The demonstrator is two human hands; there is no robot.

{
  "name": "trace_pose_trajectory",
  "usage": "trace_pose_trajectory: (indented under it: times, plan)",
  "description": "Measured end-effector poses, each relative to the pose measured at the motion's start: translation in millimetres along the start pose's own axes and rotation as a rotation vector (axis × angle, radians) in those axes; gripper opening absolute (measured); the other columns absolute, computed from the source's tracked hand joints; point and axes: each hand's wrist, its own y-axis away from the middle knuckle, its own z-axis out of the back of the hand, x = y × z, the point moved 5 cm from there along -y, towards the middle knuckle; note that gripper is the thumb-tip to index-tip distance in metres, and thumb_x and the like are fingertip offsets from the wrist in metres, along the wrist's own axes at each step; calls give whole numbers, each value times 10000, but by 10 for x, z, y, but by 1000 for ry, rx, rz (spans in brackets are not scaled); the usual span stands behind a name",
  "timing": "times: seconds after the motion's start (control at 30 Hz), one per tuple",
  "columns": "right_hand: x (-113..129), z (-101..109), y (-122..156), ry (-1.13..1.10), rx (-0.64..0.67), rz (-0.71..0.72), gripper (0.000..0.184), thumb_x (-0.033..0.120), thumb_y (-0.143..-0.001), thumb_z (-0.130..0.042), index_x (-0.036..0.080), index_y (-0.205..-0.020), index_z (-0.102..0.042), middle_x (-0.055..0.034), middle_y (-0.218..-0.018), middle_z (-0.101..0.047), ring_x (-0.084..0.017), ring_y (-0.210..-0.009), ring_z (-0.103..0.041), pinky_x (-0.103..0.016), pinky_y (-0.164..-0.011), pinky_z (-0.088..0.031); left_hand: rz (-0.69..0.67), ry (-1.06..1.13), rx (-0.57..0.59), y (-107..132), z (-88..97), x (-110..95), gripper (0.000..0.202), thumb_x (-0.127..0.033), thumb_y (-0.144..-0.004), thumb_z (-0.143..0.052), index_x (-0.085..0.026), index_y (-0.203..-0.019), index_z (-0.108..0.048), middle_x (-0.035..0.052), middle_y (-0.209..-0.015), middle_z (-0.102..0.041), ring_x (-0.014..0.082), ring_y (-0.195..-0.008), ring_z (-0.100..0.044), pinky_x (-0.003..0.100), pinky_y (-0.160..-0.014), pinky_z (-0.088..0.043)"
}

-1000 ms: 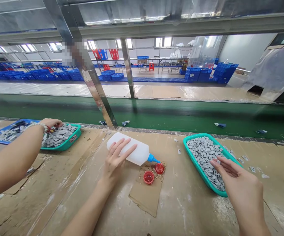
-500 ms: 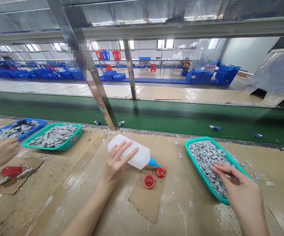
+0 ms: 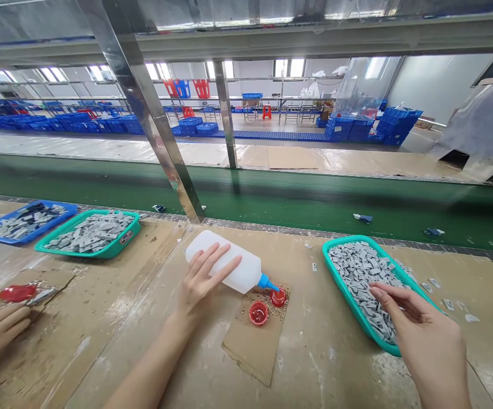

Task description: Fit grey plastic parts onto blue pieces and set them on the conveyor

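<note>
My left hand (image 3: 203,278) is wrapped over a white squeeze bottle (image 3: 240,267), which lies tilted with its blue nozzle down to the right. The nozzle's tip reaches a small red cap (image 3: 278,297) with red liquid in it. A second red cap (image 3: 259,313), also holding red liquid, stands beside it on a piece of cardboard (image 3: 252,352). Over a green basket (image 3: 352,315) of small grey plastic pieces (image 3: 363,272), my right hand (image 3: 417,324) has thumb and forefinger pinched together. Whether a piece sits between those fingertips cannot be made out.
At left a co-worker's hand (image 3: 3,329) rests near a red object (image 3: 17,293) on cardboard. Another green basket (image 3: 122,241) and a blue tray (image 3: 20,238) hold more pieces. Behind runs a green belt (image 3: 280,199) carrying small parts; a metal post (image 3: 156,130) rises at its edge.
The co-worker's hand has come down from near the blue tray to the cardboard. Parts on the belt have shifted left. My hands have barely moved.
</note>
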Motion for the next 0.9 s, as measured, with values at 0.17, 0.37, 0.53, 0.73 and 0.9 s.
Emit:
trace_pose_trajectory:
  times: [0.17,0.37,0.53,0.73,0.9]
  plan:
    - [-19,-6,-29,21,7,21,322,548,-645,-670,271,-806,-705,5,-970,-695,-219,-822,-641,-278,-648,-488,4,-18,2,32,-11,37,457,-40,-864,-421,-323,-1171,-608,63,-1231,-610,218,-1188,-515,408,-1007,-363]
    - [-8,0,-23,72,29,20,350,589,-637,-655,283,-799,-704,9,-895,-694,-196,-761,-619,-277,-622,-478,-22,-46,-18,37,7,29,453,-47,-867,-436,-331,-1178,-604,43,-1252,-598,210,-1179,-529,374,-1023,-347]
    - [17,5,34,48,48,-68,366,591,-631,-676,282,-826,-698,0,-900,-710,-229,-875,-648,-285,-712,-499,-39,-67,-13,9,22,10,479,-11,-830,-479,-322,-1170,-610,59,-1215,-624,211,-1166,-539,377,-1007,-360]
    - [21,-30,59,-126,20,-107,398,555,-631,-705,230,-859,-693,-39,-861,-714,-246,-842,-671,-331,-774,-541,-13,-33,-16,7,6,26,483,6,-825,-447,-313,-1138,-631,64,-1202,-631,212,-1166,-536,395,-1001,-367]
    - [19,3,90,-196,-66,-69,396,504,-650,-719,189,-887,-684,-71,-894,-706,-262,-852,-672,-379,-832,-541,43,41,19,9,-28,36,473,1,-835,-401,-284,-1124,-642,81,-1201,-625,227,-1184,-517,425,-1008,-364]
